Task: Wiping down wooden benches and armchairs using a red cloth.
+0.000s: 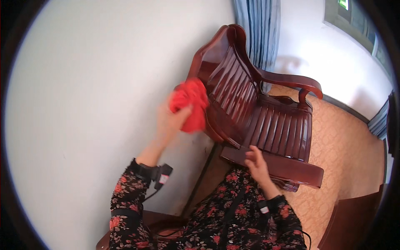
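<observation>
A bunched red cloth (pixel 192 104) is gripped in my left hand (pixel 175 118), at the left edge of the backrest of a dark, glossy wooden armchair (pixel 234 84). Motion blurs both the hand and the cloth, and I cannot tell whether the cloth touches the wood. My right hand (pixel 257 162) is over the chair's near armrest (pixel 290 170), fingers apart and holding nothing. Whether its fingertips rest on the armrest is unclear. The slatted seat (pixel 278 131) lies beyond that armrest.
A white wall (pixel 78 109) runs close along the left. Behind the chair hangs a blue striped curtain (pixel 259 31). Patterned tan floor (pixel 343 140) spreads to the right, with a brown wooden piece of furniture (pixel 353 218) at lower right. Black devices with cables are strapped to both wrists.
</observation>
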Tool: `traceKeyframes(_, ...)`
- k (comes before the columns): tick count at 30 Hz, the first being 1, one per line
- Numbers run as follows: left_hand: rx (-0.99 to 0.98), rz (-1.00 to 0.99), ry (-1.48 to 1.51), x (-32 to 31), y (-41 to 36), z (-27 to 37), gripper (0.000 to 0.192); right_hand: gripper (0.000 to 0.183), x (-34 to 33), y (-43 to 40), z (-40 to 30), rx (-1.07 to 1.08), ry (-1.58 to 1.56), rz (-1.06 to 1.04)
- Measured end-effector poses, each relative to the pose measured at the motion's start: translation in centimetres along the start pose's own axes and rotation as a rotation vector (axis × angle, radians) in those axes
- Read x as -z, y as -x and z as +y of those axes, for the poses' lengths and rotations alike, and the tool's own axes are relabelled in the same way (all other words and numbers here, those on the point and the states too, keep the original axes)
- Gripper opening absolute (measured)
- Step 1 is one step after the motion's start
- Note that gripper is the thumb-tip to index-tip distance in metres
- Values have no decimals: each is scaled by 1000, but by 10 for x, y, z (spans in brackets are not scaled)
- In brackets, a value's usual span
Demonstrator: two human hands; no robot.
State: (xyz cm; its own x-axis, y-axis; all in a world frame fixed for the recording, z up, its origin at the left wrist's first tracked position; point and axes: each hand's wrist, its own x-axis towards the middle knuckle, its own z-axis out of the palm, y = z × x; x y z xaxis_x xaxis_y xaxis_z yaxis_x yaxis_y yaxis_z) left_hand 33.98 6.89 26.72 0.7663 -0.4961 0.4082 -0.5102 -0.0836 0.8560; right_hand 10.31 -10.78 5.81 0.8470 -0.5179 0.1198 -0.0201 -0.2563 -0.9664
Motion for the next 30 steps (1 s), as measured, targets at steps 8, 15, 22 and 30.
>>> traceKeyframes(8,-428,100,-725,2,-9,-30,56,41,188,24,79,-74,1276,355)
traceKeyframes(15,-761,-32,-1081,-5,-11,-39,62,34,205,49,131,-245,1393,358)
traceKeyframes(22,-362,25,-932,-19,-53,-8,50,30,199,49,122,-322,1359,329)
traceKeyframes(30,-611,-36,-1036,-16,-8,-36,49,28,200,48,126,-235,1400,415)
